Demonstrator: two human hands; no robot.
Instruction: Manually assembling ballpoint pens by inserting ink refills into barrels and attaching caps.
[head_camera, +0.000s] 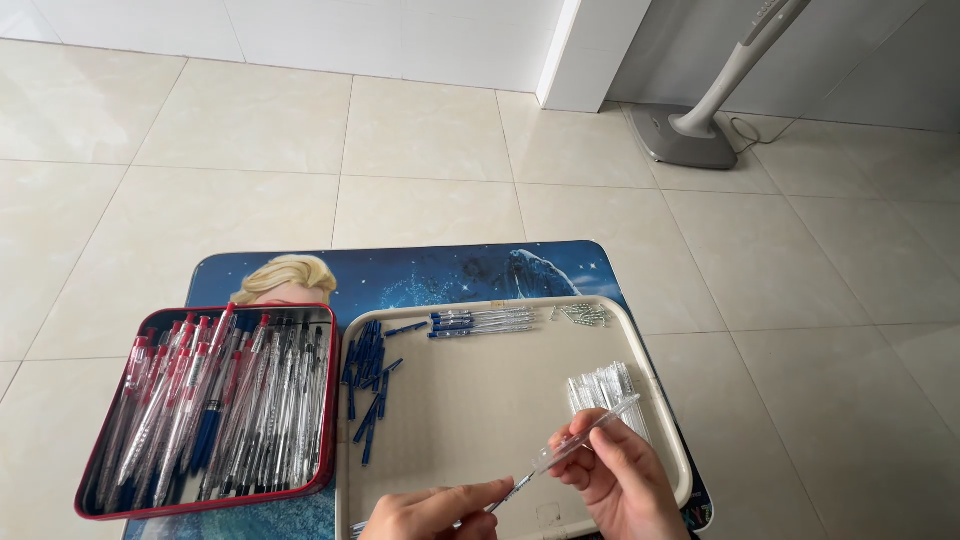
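My right hand (622, 482) pinches a clear pen barrel (588, 434) above the beige tray (450, 420), tilted up to the right. My left hand (432, 511) grips a thin pen refill (510, 491) whose tip meets the barrel's lower end. On the tray lie a heap of blue pen caps (368, 368) at the left, three assembled blue pens (482, 322) at the far edge, small metal springs (585, 314) at the far right, and a stack of clear barrels (603, 386) right behind my right hand.
A red-rimmed tin (326, 400) full of several clear pens with red and blue ends sits left of the tray. Both rest on a low blue picture-printed table (440, 272) on a tiled floor. A grey fan base (682, 135) stands far right by the wall.
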